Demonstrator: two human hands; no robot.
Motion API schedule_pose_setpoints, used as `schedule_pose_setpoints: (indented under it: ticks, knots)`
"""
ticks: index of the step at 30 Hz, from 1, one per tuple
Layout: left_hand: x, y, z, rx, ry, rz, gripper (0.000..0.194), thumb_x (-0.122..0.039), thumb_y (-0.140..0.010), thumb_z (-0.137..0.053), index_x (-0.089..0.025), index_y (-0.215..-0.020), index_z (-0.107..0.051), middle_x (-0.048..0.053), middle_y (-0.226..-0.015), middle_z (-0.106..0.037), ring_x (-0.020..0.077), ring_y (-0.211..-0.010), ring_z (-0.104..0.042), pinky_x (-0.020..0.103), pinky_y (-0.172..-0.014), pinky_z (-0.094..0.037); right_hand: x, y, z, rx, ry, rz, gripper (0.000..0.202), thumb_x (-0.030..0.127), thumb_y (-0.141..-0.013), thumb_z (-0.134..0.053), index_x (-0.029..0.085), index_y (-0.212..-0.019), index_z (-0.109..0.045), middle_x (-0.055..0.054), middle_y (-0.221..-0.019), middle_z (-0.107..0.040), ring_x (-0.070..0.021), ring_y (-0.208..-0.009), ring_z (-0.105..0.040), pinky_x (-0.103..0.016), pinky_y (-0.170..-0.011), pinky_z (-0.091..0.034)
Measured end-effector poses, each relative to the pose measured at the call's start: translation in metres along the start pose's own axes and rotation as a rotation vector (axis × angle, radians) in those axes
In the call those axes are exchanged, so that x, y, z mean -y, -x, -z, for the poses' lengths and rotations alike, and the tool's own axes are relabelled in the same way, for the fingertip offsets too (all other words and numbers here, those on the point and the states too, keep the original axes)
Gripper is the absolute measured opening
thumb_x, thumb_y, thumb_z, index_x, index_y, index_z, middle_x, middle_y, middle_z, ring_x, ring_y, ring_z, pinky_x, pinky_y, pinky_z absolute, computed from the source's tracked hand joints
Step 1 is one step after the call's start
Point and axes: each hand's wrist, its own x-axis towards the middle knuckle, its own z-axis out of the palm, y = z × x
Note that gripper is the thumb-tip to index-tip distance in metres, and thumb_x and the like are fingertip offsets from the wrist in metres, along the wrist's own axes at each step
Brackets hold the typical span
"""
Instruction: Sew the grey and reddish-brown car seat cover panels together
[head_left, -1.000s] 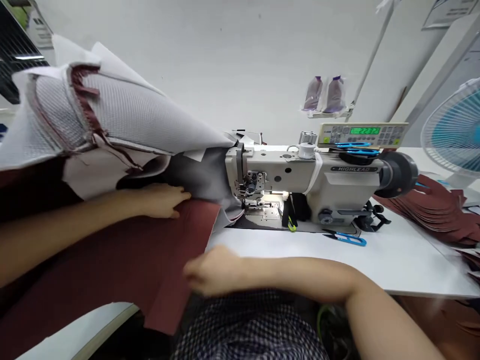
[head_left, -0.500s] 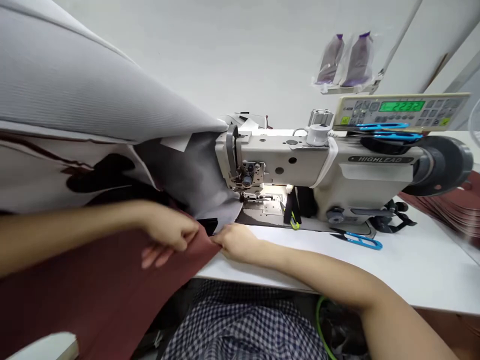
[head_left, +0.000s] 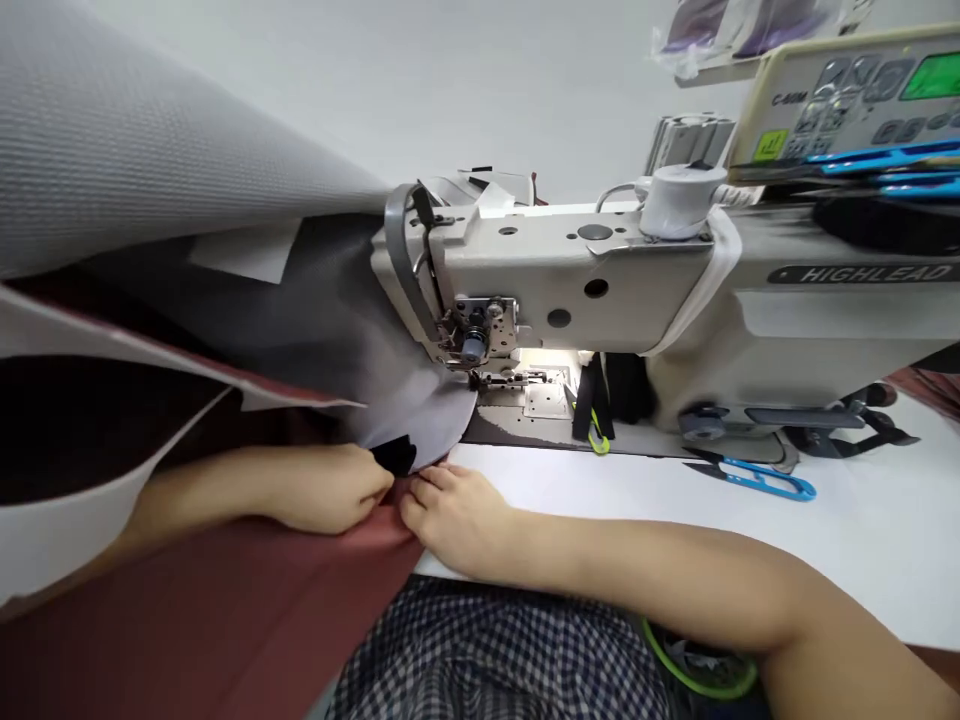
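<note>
A large maroon fabric piece [head_left: 247,620] drapes over the left of the table toward my lap. My left hand [head_left: 334,490] is closed on its upper edge, fingers curled under. Just to the right, my right hand [head_left: 457,515] presses its closed fingers on the same edge at the table's front. Behind both hands, grey fabric [head_left: 352,310] runs up to the needle area of the sewing machine [head_left: 555,290]. A small black strip [head_left: 396,455] lies between the grey fabric and my hands. White textured material [head_left: 187,150] rises in a big fold at the upper left.
Blue thread snips [head_left: 765,478] lie on the white table [head_left: 630,490] at the right. Yellow-green snips [head_left: 598,435] and black strips [head_left: 600,395] sit by the machine bed. A control panel [head_left: 817,100] and more blue-handled snips [head_left: 885,160] are on top. A green-rimmed bin [head_left: 705,685] stands below.
My left hand has gone from moving loosely above the maroon fabric to gripping its edge beside my right hand, with a white-edged layer now over the forearm. The view has moved closer to the machine.
</note>
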Motion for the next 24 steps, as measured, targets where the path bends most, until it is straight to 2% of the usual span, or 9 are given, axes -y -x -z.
schedule_pose_setpoints:
  ticks: [2, 5, 8, 10, 13, 16, 20, 24]
  knots:
    - [-0.006, -0.004, -0.016, -0.049, 0.024, 0.061, 0.016, -0.013, -0.084, -0.044, -0.018, -0.085, -0.060, 0.006, -0.080, -0.070, 0.0215, -0.071, -0.065, 0.029, -0.061, -0.040, 0.001, 0.012, -0.006, -0.066, 0.033, 0.041, 0.029, 0.019, -0.100, -0.046, 0.005, -0.117, -0.065, -0.018, -0.129, -0.064, -0.0260, -0.122, -0.057, -0.040, -0.107, -0.044]
    - [-0.011, -0.009, -0.033, -0.268, -0.043, 0.136, 0.020, -0.011, -0.082, -0.044, -0.017, -0.096, -0.056, 0.006, -0.081, -0.067, 0.0242, -0.071, -0.064, 0.033, -0.060, -0.042, 0.001, 0.022, -0.011, -0.122, 0.052, 0.045, 0.033, 0.020, -0.100, -0.044, 0.004, -0.119, -0.065, -0.018, -0.134, -0.061, -0.0282, -0.128, -0.053, -0.042, -0.113, -0.038]
    - [-0.013, -0.017, -0.035, -0.503, -0.154, 0.005, 0.027, -0.006, -0.079, -0.041, -0.016, -0.094, -0.060, 0.010, -0.096, -0.065, 0.0267, -0.089, -0.062, 0.039, -0.077, -0.049, -0.001, 0.021, -0.013, -0.138, 0.040, 0.047, 0.032, 0.020, -0.099, -0.045, 0.004, -0.115, -0.068, -0.019, -0.127, -0.065, -0.0298, -0.123, -0.056, -0.042, -0.109, -0.042]
    - [-0.012, -0.027, -0.034, -0.599, -0.181, -0.118, 0.034, -0.003, -0.076, -0.040, -0.014, -0.099, -0.063, 0.011, -0.104, -0.063, 0.0270, -0.096, -0.058, 0.041, -0.085, -0.049, -0.002, 0.018, -0.013, -0.140, 0.021, 0.053, 0.031, 0.021, -0.099, -0.047, 0.004, -0.115, -0.068, -0.019, -0.125, -0.066, -0.0306, -0.121, -0.057, -0.042, -0.108, -0.043]
    - [-0.005, -0.044, -0.034, -0.670, -0.165, -0.233, 0.047, -0.002, -0.081, -0.039, -0.012, -0.122, -0.059, 0.011, -0.113, -0.062, 0.0255, -0.102, -0.055, 0.039, -0.089, -0.048, -0.002, 0.017, -0.013, -0.154, 0.004, 0.048, 0.032, 0.020, -0.098, -0.048, 0.003, -0.116, -0.068, -0.018, -0.126, -0.066, -0.0313, -0.121, -0.057, -0.042, -0.108, -0.043]
    - [0.004, -0.052, -0.040, -0.724, -0.062, -0.320, 0.049, -0.005, -0.091, -0.038, -0.014, -0.137, -0.052, 0.007, -0.108, -0.063, 0.0191, -0.096, -0.056, 0.030, -0.086, -0.048, -0.004, 0.021, -0.012, -0.161, 0.005, 0.039, 0.033, 0.019, -0.098, -0.047, 0.002, -0.118, -0.067, -0.017, -0.127, -0.066, -0.0321, -0.124, -0.056, -0.042, -0.108, -0.043]
    - [0.011, -0.049, -0.046, -0.798, 0.095, -0.299, 0.045, -0.008, -0.096, -0.032, -0.019, -0.129, -0.061, 0.004, -0.092, -0.062, 0.0157, -0.089, -0.056, 0.024, -0.081, -0.047, -0.010, 0.029, -0.003, -0.073, -0.011, 0.046, 0.036, 0.021, -0.099, -0.045, 0.004, -0.125, -0.064, -0.014, -0.136, -0.062, -0.0305, -0.130, -0.052, -0.042, -0.108, -0.042]
    - [0.012, -0.047, -0.048, -0.730, 0.147, -0.210, 0.049, -0.011, -0.093, -0.035, -0.028, -0.129, -0.063, 0.004, -0.096, -0.066, 0.0188, -0.093, -0.057, 0.028, -0.084, -0.049, -0.017, 0.031, 0.009, -0.016, -0.016, 0.078, 0.038, 0.022, -0.100, -0.042, 0.005, -0.128, -0.062, -0.013, -0.136, -0.062, -0.0300, -0.129, -0.054, -0.045, -0.111, -0.039]
